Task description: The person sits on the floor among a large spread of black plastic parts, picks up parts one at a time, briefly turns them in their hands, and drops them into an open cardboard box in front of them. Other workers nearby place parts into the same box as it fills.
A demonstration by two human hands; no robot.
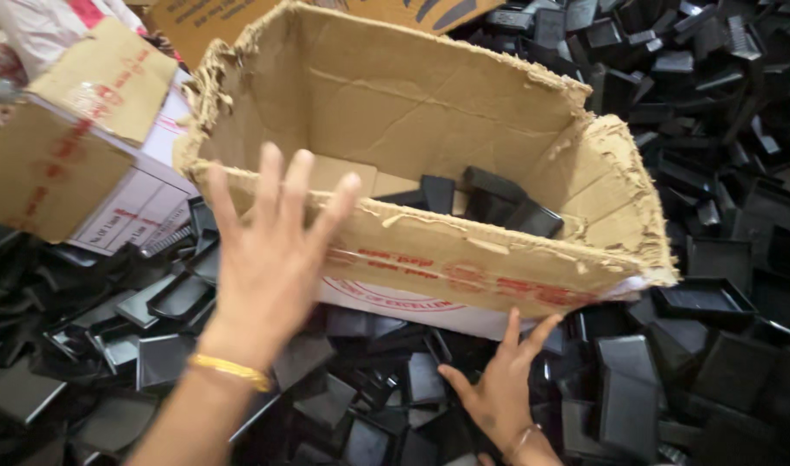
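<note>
Nearest, at 6 o'clock, the right hand [501, 393] lies low over the heap of black plastic trays [628, 406], fingers spread and pinching nothing, its fingertips close under the near wall of the cardboard box [464, 250]; whether they touch the box is hard to tell. At 8 o'clock the left hand [270, 250], with a gold bangle [231, 371] on the wrist, is raised with its fingers fanned wide. It holds nothing and covers the left end of the box's near rim, seemingly just short of it.

The box sits at the centre, open on top, torn and ragged along its edges, tilted on the heap. Inside it, toward its right end, lie a few black trays [499, 203]. Loose black trays crowd round the box on every side, packed tight under both hands and piled deep from 1 to 4 o'clock.

At 10 o'clock, beside the box, a second cardboard carton [75, 138] rests with a flap raised. Beyond it, at 11 o'clock, a bit of another person's light clothing [41, 26] shows.
</note>
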